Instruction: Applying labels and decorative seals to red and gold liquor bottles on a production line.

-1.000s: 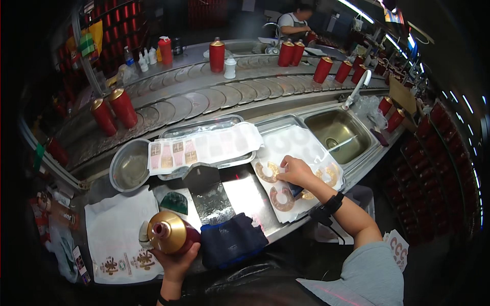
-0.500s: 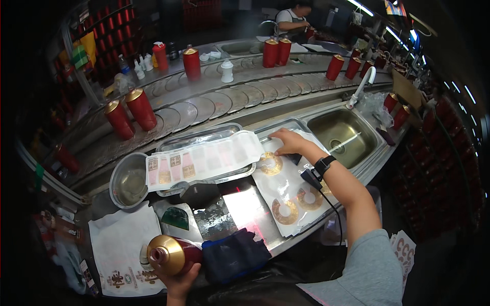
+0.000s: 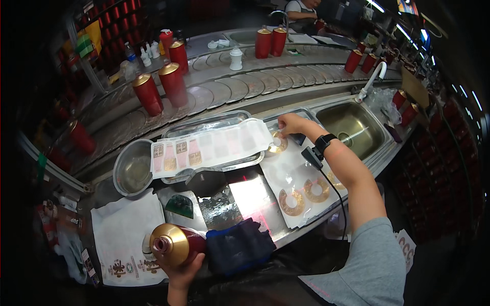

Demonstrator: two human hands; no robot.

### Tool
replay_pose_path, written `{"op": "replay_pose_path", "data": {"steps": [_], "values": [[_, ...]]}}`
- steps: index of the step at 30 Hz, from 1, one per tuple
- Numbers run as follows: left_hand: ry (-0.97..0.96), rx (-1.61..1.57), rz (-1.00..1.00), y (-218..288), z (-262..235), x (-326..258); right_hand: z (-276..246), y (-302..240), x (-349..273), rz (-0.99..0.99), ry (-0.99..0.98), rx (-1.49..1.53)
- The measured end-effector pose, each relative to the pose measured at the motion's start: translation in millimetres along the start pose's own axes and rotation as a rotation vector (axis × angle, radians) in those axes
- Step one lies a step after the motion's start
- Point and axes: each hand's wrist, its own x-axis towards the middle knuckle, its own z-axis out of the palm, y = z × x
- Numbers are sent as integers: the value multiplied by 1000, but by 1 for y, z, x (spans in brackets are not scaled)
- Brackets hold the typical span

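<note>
The rim of the fisheye view is dark, so the racks of red bottles at the far left and right edges are hard to make out. The person at the far side of the conveyor is cut off at the top edge. The left hand [image 3: 179, 273] is partly hidden under the bottle it carries, and its forearm leaves the lower edge almost at once.

That left hand is closed around the red bottle with a gold cap [image 3: 173, 244], gripping it from below at the near edge of the counter; the bottle lies tilted with its gold top toward the camera, just left of a dark blue cloth [image 3: 239, 246] and above a white printed towel [image 3: 125, 239].

The right hand [image 3: 290, 124] reaches far across the counter, fingers curled down with the fingertips on a gold ring-shaped label [image 3: 278, 145] at the far end of a white backing sheet [image 3: 293, 176]. Whether it pinches the label or only presses it cannot be told. Two more gold ring labels [image 3: 305, 196] lie on the near part of that sheet.

The right arm stretches out nearly straight from the grey sleeve at lower right, with a black wristband [image 3: 323, 143] and a thin cable running back along the forearm. Just right of the hand is a steel sink [image 3: 352, 122]; to its left, a steel tray [image 3: 209, 125] carries a long sheet of rectangular labels [image 3: 209, 148].
</note>
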Motion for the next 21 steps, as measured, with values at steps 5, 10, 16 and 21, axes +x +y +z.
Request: {"op": "replay_pose_path", "data": {"steps": [5,10,16,21], "values": [[-99,-163,-229,28,5,15,16,13,-21,5,178,186],[23,-1,223,52,-20,25,21,-56,-90,-43,663,154],[-260,-57,454,104,-25,4,23,-180,-191,-122,245,1112],[-697,-834,-526,98,23,-5,30,-292,-259,-218,14,1336]]}}
